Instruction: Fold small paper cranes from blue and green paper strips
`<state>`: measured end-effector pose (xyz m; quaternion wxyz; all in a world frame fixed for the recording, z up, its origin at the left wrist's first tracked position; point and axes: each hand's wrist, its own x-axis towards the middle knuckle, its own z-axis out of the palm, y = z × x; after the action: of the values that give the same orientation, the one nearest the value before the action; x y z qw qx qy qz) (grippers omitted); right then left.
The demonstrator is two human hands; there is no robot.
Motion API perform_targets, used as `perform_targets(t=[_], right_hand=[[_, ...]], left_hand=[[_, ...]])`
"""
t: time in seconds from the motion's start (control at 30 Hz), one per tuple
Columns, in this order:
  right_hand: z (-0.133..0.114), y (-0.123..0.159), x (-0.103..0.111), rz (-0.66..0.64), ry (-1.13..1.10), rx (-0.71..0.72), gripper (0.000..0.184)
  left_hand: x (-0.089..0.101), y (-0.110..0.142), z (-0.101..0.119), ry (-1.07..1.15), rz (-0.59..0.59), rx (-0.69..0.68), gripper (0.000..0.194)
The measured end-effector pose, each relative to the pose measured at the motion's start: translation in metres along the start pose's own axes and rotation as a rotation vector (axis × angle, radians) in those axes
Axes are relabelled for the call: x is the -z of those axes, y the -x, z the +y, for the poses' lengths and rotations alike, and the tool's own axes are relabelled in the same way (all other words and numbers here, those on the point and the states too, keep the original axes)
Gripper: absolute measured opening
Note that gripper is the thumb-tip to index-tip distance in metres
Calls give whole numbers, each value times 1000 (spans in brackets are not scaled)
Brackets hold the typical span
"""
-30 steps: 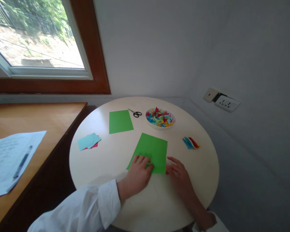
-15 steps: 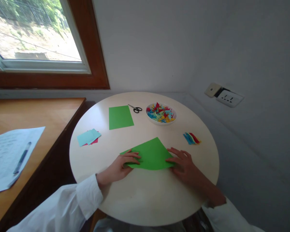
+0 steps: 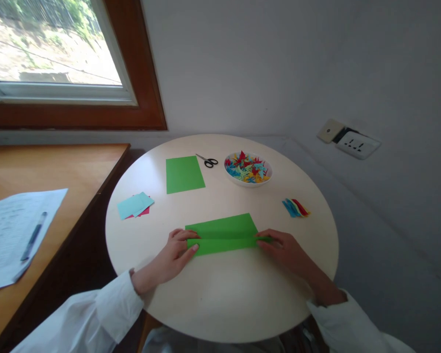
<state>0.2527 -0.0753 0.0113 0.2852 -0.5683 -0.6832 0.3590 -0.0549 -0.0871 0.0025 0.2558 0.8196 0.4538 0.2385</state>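
Note:
A sheet of green paper [image 3: 224,230] lies before me on the round white table [image 3: 220,299], its near edge turned up into a long strip. My left hand [image 3: 178,252] pinches the left end of that strip, thumb in front and fingers behind. At the right end my right hand [image 3: 281,247] grips the paper between thumb and fingers. A second green sheet [image 3: 184,175] lies flat farther back, beside black-handled scissors [image 3: 208,161].
A white bowl [image 3: 248,184] of small folded coloured paper pieces stands at the back. Narrow coloured paper strips [image 3: 296,208] lie right; light blue and red paper pieces [image 3: 135,205] lie left. A wooden desk [image 3: 84,171] holds written sheets [image 3: 7,235] and a pen [image 3: 34,236].
The near edge of the green paper has gone from curved and loose to a straight raised strip. My left hand has shifted left, with its thumb now at the front.

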Motion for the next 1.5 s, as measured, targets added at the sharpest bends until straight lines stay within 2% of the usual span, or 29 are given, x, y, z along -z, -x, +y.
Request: perform_targets(t=[0.17,0.3,0.37,0.5,0.73,0.93,1.17,1.5], right_hand=[[-6,-16,-7,102,-31,-52,24],[-12,-26,-14,146,14,-69,25],[-14,-31,-17,153,83,-74,28],[-16,-39,-21,175,257,-75,28],[-12,-47,-27,155,502,-100,24],[-10,-48,-31,157,559,-95,27],[-6,-48,-32,166,569,-109,31],[-3,-48,-33,197,552,-101,37]], left_hand=[[-4,-4,1,85,42,96,36],[-2,-5,4,143,67,235,25],[-2,-4,5,175,94,266,31],[-5,-3,3,113,112,157,48],[-8,-8,9,-337,85,-59,45],[-19,-12,21,-551,-90,-292,43],[-24,-14,31,-489,-196,-221,44],[-25,-12,30,-456,-194,-205,44]])
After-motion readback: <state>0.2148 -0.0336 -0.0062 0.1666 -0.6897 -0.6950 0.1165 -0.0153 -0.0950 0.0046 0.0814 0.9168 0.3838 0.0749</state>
